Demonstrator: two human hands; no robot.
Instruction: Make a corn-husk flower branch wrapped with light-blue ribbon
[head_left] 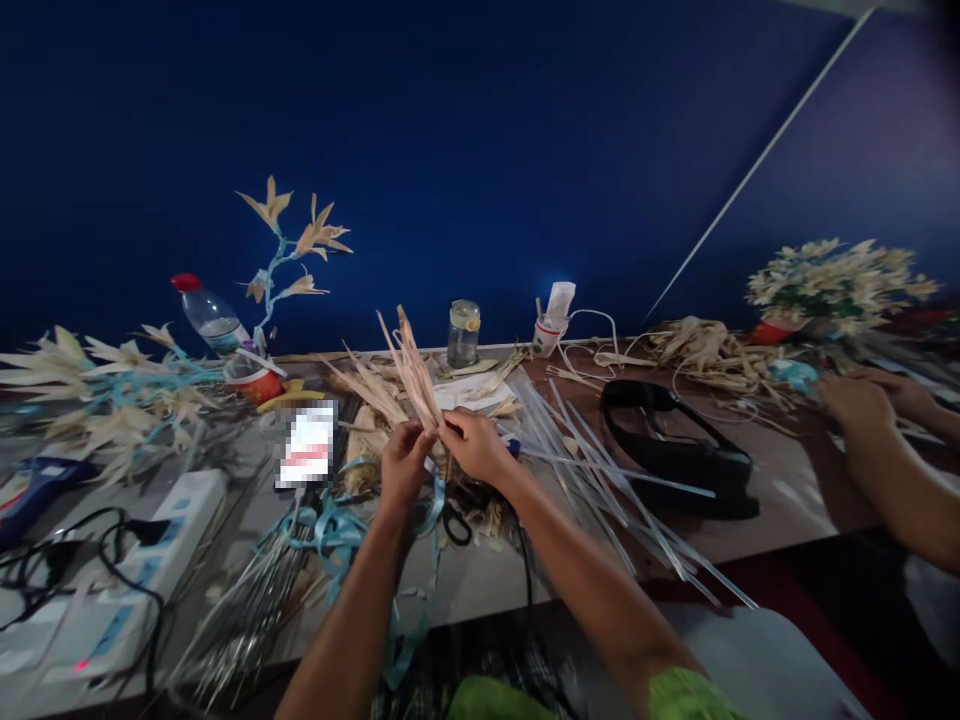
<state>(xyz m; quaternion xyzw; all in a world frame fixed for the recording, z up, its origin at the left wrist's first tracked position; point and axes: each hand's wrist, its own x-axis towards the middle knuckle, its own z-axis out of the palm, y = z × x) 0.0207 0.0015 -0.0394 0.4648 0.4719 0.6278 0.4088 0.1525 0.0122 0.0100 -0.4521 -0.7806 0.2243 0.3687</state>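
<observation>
Upright in front of me stands a bunch of dried corn husk strips (pixel 417 382), its lower end pinched between the fingers of both hands. My left hand (pixel 403 466) is closed at the base of the bunch, with a light blue ribbon (pixel 437 500) hanging just below. My right hand (pixel 477 446) grips the same base from the other side, thumb and fingertips together. Black-handled scissors (pixel 457 525) lie partly hidden under my hands among husk scraps. More loose husks (pixel 369 385) spread behind my left hand. A heap of blue ribbon (pixel 330 530) sits left of my left wrist.
Left are a power strip (pixel 169 530), thin wires (pixel 247 610), a phone (pixel 307 445), a bottle (pixel 214 315) and husk flowers (pixel 281 240). Behind stands a jar (pixel 463 335). Clear sticks (pixel 600 470) and a black headset (pixel 675 450) lie right, near a co-worker's hands (pixel 859 400).
</observation>
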